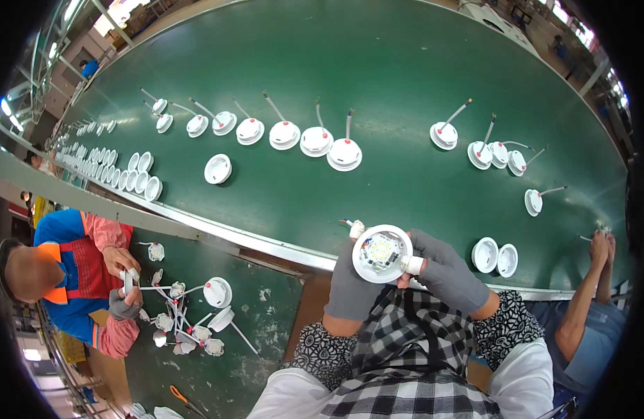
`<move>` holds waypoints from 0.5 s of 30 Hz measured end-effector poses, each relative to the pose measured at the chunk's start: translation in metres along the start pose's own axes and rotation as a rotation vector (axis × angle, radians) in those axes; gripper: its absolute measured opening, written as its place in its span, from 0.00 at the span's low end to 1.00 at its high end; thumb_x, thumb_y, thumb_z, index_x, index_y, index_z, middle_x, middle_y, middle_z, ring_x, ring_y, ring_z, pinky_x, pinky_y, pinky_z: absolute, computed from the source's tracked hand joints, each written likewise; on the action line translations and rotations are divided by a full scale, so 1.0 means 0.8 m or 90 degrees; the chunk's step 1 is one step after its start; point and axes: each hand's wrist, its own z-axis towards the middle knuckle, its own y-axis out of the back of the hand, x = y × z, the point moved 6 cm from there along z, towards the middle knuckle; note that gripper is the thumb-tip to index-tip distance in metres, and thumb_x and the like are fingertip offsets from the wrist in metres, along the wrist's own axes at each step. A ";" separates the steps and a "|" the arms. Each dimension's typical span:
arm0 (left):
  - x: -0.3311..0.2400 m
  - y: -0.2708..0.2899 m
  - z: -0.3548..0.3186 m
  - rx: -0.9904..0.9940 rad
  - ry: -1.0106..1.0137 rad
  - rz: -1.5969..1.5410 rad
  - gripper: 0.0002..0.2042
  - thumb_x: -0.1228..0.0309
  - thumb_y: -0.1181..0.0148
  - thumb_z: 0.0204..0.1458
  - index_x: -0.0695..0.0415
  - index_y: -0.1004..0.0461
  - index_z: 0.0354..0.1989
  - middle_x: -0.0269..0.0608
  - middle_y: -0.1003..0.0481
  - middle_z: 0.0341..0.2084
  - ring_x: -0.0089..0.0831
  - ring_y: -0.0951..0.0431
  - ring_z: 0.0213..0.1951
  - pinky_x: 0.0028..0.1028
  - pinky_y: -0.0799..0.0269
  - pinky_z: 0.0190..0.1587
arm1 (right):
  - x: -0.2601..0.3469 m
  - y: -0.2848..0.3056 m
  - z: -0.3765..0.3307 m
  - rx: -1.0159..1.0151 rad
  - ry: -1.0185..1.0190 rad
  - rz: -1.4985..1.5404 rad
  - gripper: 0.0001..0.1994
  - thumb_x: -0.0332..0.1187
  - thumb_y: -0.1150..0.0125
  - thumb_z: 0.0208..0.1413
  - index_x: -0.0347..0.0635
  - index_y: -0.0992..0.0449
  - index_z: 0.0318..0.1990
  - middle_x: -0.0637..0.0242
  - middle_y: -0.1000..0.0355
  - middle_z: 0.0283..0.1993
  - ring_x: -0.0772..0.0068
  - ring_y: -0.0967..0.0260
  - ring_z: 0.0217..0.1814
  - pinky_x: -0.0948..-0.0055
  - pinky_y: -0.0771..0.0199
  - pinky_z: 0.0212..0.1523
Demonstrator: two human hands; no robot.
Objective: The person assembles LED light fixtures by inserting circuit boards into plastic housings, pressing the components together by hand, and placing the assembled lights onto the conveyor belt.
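Observation:
Between my gloved hands is a round white downlight, its face up, showing a circuit board with small parts inside the rim. My left hand wears a grey fingerless glove and grips the lamp's left edge. From the other side my right hand, gloved the same way, holds the lamp with its white-wrapped thumb on the rim. A cable end with bare wires pokes out beside my left thumb. The lamp is held over the near metal edge of the green belt.
White downlights with upright cables line the belt. Two white rings lie to my right, and many more stand far left. A co-worker handles lamps at a side table with orange-handled scissors. Another person's hands are at right.

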 end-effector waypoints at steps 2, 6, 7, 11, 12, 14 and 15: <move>0.010 -0.009 0.002 0.020 0.020 0.012 0.15 0.66 0.57 0.66 0.65 0.36 0.52 0.43 0.27 0.46 0.29 0.24 0.46 0.26 0.24 0.46 | -0.002 0.009 -0.007 0.013 -0.008 0.001 0.17 0.31 0.50 0.61 0.30 0.36 0.54 0.64 0.29 0.39 0.81 0.29 0.37 0.78 0.26 0.42; 0.006 -0.034 -0.008 -0.048 -0.174 0.480 0.14 0.73 0.48 0.60 0.64 0.36 0.53 0.41 0.26 0.44 0.27 0.24 0.45 0.25 0.25 0.46 | -0.003 0.024 -0.020 -0.002 0.004 0.026 0.17 0.31 0.50 0.61 0.31 0.35 0.54 0.65 0.29 0.38 0.81 0.29 0.37 0.78 0.26 0.43; 0.010 -0.035 -0.008 -0.056 -0.166 0.487 0.16 0.76 0.44 0.58 0.64 0.37 0.53 0.41 0.26 0.44 0.26 0.24 0.45 0.25 0.25 0.46 | -0.004 0.027 -0.023 0.001 0.012 0.033 0.17 0.31 0.50 0.61 0.31 0.36 0.54 0.65 0.29 0.38 0.81 0.29 0.37 0.78 0.26 0.42; 0.018 -0.042 -0.007 -0.050 -0.236 0.736 0.18 0.79 0.42 0.55 0.64 0.37 0.53 0.40 0.27 0.45 0.26 0.24 0.46 0.25 0.25 0.47 | -0.008 0.040 -0.034 0.016 0.025 0.058 0.17 0.31 0.50 0.61 0.31 0.36 0.54 0.66 0.29 0.38 0.82 0.30 0.37 0.78 0.27 0.42; 0.024 -0.042 -0.006 -0.053 -0.224 0.664 0.18 0.79 0.43 0.55 0.63 0.37 0.53 0.40 0.27 0.45 0.26 0.24 0.47 0.25 0.25 0.47 | -0.009 0.044 -0.037 0.015 0.027 0.063 0.17 0.31 0.50 0.61 0.31 0.36 0.54 0.66 0.29 0.38 0.82 0.30 0.37 0.78 0.27 0.42; 0.031 -0.048 -0.004 -0.056 -0.209 0.597 0.17 0.78 0.43 0.56 0.63 0.37 0.53 0.40 0.27 0.45 0.26 0.25 0.47 0.25 0.26 0.48 | -0.010 0.052 -0.043 0.012 0.030 0.072 0.16 0.30 0.50 0.61 0.31 0.35 0.54 0.66 0.29 0.37 0.82 0.30 0.38 0.78 0.27 0.43; 0.034 -0.058 -0.006 -0.042 -0.218 0.691 0.17 0.79 0.44 0.56 0.63 0.38 0.53 0.41 0.27 0.46 0.26 0.25 0.48 0.25 0.26 0.49 | -0.010 0.055 -0.047 0.009 0.032 0.077 0.16 0.30 0.50 0.61 0.31 0.35 0.54 0.66 0.29 0.37 0.82 0.30 0.38 0.78 0.27 0.43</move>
